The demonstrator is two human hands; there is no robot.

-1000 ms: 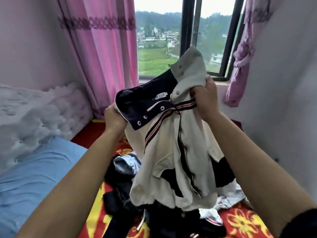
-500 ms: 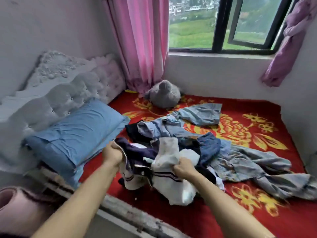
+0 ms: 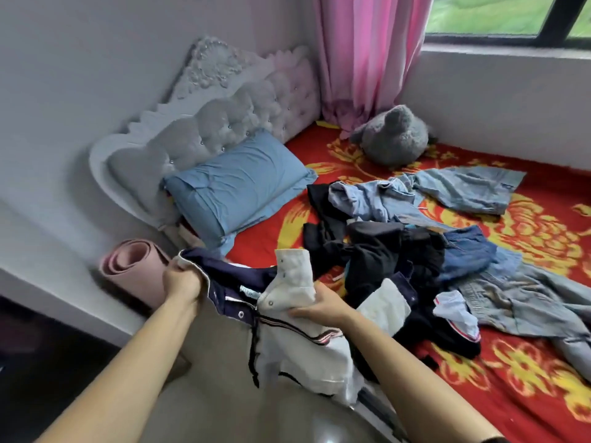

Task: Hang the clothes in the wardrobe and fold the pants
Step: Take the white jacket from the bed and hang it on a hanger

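Jacket [image 3: 303, 350], cream w/ navy lining & snaps, bunched, gripped by L hand [image 3: 181, 282] & R hand [image 3: 320, 306].

The window [image 3: 479, 14] and curtain [image 3: 361, 52] run off the top edge, the jeans [image 3: 527, 302] off the right. The jacket [image 3: 297, 343] label is too small to read, its cloth hides the fingertips of the left hand [image 3: 182, 279], and the mat [image 3: 134, 266] sits partly behind that hand
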